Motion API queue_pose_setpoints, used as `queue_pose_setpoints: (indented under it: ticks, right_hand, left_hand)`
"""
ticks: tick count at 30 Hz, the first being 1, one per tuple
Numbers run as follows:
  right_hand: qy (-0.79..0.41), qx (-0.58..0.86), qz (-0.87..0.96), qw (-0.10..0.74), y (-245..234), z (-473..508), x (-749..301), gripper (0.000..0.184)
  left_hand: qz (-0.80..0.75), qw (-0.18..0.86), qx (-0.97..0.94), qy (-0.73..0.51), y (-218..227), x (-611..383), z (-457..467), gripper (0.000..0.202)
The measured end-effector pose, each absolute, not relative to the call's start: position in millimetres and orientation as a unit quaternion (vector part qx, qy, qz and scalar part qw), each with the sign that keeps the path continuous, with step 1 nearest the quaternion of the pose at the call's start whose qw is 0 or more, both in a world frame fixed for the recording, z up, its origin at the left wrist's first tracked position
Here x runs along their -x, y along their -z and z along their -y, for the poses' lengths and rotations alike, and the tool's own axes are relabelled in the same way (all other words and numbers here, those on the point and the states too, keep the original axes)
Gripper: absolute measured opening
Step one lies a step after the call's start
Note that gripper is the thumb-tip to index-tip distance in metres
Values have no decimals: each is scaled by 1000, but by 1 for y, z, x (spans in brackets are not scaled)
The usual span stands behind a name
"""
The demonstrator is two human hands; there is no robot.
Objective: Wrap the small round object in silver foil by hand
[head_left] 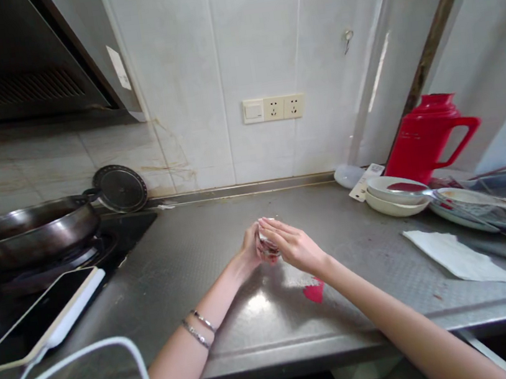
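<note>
Both of my hands meet over the middle of the steel counter (203, 234). Between them is a small shiny thing with brown and whitish patches (268, 247); my fingers cover most of it, so its kind cannot be made out. My left hand (248, 248) is closed around its left side. With fingers pressed together, my right hand (295, 247) lies over its top and right side. A torn red piece (314, 292), perhaps paper or plastic, lies flat on the counter below my right wrist.
At left, a pan (51, 227) sits on the stove, near a phone (40, 320) with a white cable (91, 346). To the right are stacked bowls (397, 210), a white tissue (455, 256), a red thermos jug (422, 140) and plates (464, 219) with utensils.
</note>
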State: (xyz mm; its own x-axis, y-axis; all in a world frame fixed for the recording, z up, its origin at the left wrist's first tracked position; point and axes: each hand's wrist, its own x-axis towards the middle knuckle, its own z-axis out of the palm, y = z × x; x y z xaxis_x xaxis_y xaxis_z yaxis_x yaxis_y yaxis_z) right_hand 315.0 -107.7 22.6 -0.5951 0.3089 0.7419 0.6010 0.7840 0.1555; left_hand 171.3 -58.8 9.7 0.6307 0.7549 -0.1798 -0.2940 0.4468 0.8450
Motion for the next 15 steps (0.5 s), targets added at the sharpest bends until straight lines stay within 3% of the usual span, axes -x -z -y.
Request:
queue_pose_setpoints:
  ticks: [4,11,15]
  right_hand:
    - [184,302,856,378,-22,100,-326,54]
    - [184,269,867,377,-18,113,-294,48]
    - [199,222,885,359,-22,114,-289,45]
  left_hand:
    - [-301,799,-423,-304,-13,-168,56,53]
    - [-313,779,-368,-400,-8,-170,55,34]
    - [-322,771,-336,-435,-11,-171,59,32]
